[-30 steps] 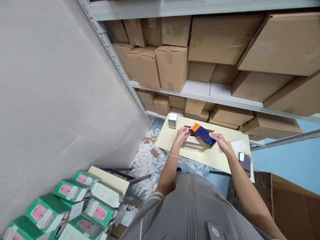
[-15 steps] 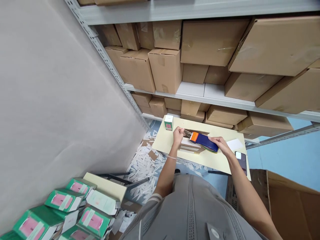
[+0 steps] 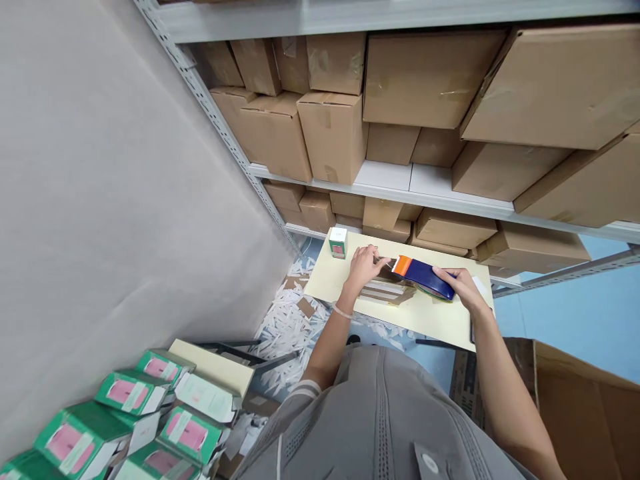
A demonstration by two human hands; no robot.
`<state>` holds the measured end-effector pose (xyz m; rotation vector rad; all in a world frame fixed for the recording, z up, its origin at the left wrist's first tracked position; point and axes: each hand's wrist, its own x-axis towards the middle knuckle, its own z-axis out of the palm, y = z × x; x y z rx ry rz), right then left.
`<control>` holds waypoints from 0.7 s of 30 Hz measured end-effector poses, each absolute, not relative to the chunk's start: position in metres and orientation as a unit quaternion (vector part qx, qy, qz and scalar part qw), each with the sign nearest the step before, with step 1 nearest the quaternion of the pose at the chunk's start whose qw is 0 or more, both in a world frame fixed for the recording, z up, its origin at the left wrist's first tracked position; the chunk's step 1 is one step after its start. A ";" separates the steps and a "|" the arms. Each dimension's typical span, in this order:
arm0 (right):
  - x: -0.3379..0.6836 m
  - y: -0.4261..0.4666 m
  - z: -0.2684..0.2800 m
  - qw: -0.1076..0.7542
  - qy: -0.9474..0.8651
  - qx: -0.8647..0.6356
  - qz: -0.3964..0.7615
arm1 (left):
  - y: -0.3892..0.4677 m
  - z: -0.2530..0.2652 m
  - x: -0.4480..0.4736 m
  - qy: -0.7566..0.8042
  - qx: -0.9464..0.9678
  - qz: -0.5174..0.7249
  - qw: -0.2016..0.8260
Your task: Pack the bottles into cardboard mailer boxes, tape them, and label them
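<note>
A blue tape dispenser point(image 3: 425, 277) with an orange front end is gripped in my right hand point(image 3: 463, 288), over the right part of a small cardboard box point(image 3: 383, 291). The box lies on a pale yellow table, with white stripes along its near side. At the box's left end is my left hand point(image 3: 366, 264), its thumb stretched toward the dispenser and its fingers bent over the box. Shiny clear tape shows between that thumb and the orange end. My left hand partly hides the box's top.
A green and white carton point(image 3: 338, 243) stands at the table's point(image 3: 320, 283) far left corner. Shelves point(image 3: 385, 177) of brown boxes rise behind. Green cartons point(image 3: 125, 393) are piled at lower left; a large open box point(image 3: 580, 400) stands at right. Paper scraps point(image 3: 280, 327) litter the floor.
My left hand has gone from pinching the tape end to resting on the box's left end. The dispenser and my right hand have moved slightly right, now covering most of the phone.
</note>
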<state>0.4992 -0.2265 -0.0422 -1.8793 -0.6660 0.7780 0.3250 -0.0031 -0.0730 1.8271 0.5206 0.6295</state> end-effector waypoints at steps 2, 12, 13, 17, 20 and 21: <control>0.501 -0.229 -0.039 0.482 -0.271 -0.773 0.312 | -0.001 -0.074 0.321 0.183 0.803 0.240 0.514; 0.498 -0.234 -0.032 0.508 -0.255 -0.760 0.314 | 0.008 -0.104 0.326 0.079 0.895 0.182 0.400; 0.498 -0.234 -0.033 0.507 -0.252 -0.763 0.314 | 0.006 -0.105 0.326 0.085 0.897 0.187 0.392; 0.495 -0.232 -0.036 0.493 -0.252 -0.772 0.312 | -0.001 -0.110 0.320 0.119 0.893 0.195 0.387; 0.494 -0.228 -0.037 0.472 -0.269 -0.776 0.321 | -0.007 -0.119 0.316 0.157 0.890 0.171 0.392; 0.494 -0.226 -0.037 0.463 -0.280 -0.776 0.324 | -0.008 -0.123 0.315 0.169 0.888 0.165 0.395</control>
